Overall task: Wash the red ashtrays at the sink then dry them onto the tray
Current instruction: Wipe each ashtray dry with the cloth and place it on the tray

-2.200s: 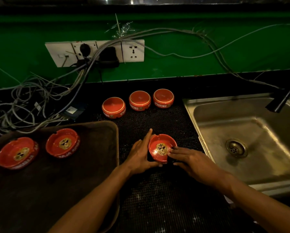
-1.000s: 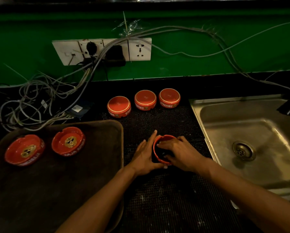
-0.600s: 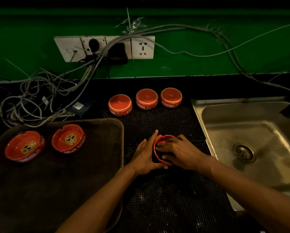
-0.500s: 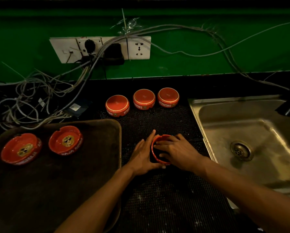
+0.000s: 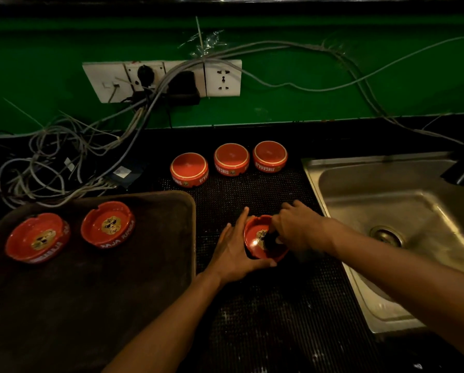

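1. Left hand [image 5: 233, 251]: thumb and fingers curl round the left and near rim of an upright red ashtray [image 5: 257, 238] standing on the dark mat [image 5: 265, 305] in mid-scene.
2. Right hand [image 5: 298, 228]: fingers bent down into the ashtray's bowl over a dark object; whether they pinch it cannot be told.
3. Tray [image 5: 91, 292], left: carries two upright ashtrays, far-left [image 5: 37, 238] and beside it [image 5: 107, 224], apart.
4. Three inverted ashtrays [image 5: 232, 160] in a row at the mat's far edge.
5. Steel sink [image 5: 400, 211], right of the mat, on the tabletop.
6. Socket panel [image 5: 161, 79] on the green wall [image 5: 333, 103], with cables [image 5: 58, 157] trailing to the far left.
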